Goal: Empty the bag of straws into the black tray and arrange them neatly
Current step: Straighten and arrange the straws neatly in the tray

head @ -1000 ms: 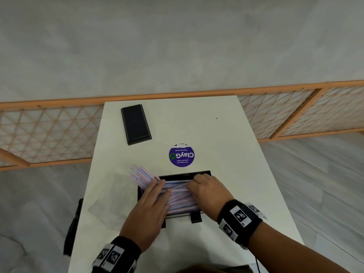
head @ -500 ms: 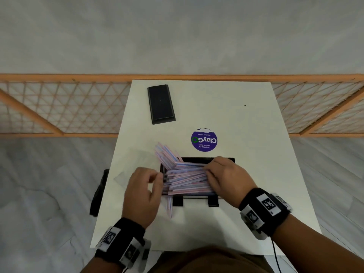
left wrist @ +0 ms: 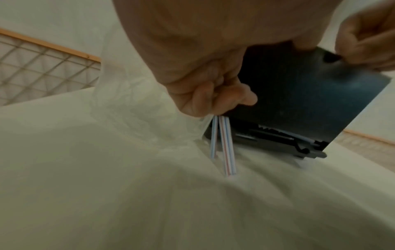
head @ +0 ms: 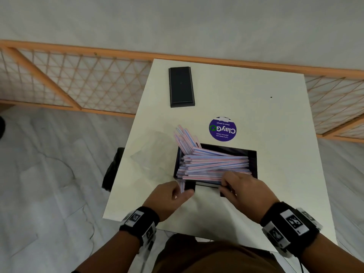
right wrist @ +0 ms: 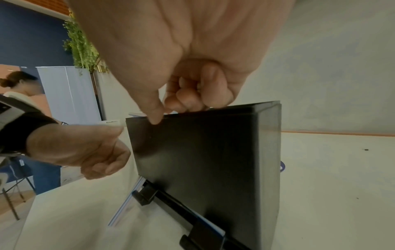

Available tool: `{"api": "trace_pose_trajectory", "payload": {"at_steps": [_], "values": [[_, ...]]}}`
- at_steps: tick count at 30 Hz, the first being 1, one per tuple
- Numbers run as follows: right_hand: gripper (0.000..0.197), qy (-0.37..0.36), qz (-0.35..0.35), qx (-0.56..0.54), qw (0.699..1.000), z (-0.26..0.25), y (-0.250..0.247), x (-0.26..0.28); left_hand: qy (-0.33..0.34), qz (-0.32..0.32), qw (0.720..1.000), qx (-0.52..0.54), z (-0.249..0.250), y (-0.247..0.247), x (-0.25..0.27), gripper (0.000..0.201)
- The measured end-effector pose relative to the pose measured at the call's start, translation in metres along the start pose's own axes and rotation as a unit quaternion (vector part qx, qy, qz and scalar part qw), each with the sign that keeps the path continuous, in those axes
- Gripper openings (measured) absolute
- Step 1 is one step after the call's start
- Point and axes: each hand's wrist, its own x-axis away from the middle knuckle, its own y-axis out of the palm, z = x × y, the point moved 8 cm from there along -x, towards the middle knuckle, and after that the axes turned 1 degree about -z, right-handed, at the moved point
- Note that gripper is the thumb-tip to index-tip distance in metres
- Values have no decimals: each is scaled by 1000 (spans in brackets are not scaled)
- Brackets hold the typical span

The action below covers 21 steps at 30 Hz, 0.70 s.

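The black tray (head: 253,157) sits mid-table, heaped with pink-and-blue striped straws (head: 214,164) lying mostly left to right. A bunch of straws (head: 184,138) sticks out over its far left corner. My left hand (head: 183,192) is at the tray's near left corner and pinches a few straws (left wrist: 223,145) that hang down to the table. My right hand (head: 226,184) grips the tray's near wall (right wrist: 203,160), fingers curled over the rim and thumb on the outside. The empty clear bag (head: 155,152) lies flat left of the tray.
A black lid (head: 181,86) lies at the table's far left. A round purple sticker (head: 222,129) is just behind the tray. An orange lattice fence (head: 78,83) runs behind the table. In the right wrist view a person (right wrist: 19,88) sits far off.
My left hand left the pile for the tray's near left corner and now pinches a few straws. My right hand slid from the pile to the near wall.
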Motion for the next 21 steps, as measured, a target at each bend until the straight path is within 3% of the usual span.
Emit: {"api": "trace_pose_trajectory", "payload": {"at_steps": [3,5,8,13,18,21], "values": [[15,17,-5,-5,1000,2,0,-2,-62,15,996,-56,-28,10,-16,44],[15,13,-14,-4,1000,2,2,-2,-99,22,994,-44,-35,15,-25,52],[17,13,-22,0,1000,4,6,-2,-109,39,993,-23,-26,18,-36,39],[12,21,-2,8,1000,7,5,0,-145,75,987,1,-33,20,-51,42],[11,25,24,15,999,5,3,-1,-133,70,987,-61,-34,23,-57,46],[12,32,31,15,999,5,3,0,-144,33,985,-85,-35,27,-56,51]]}}
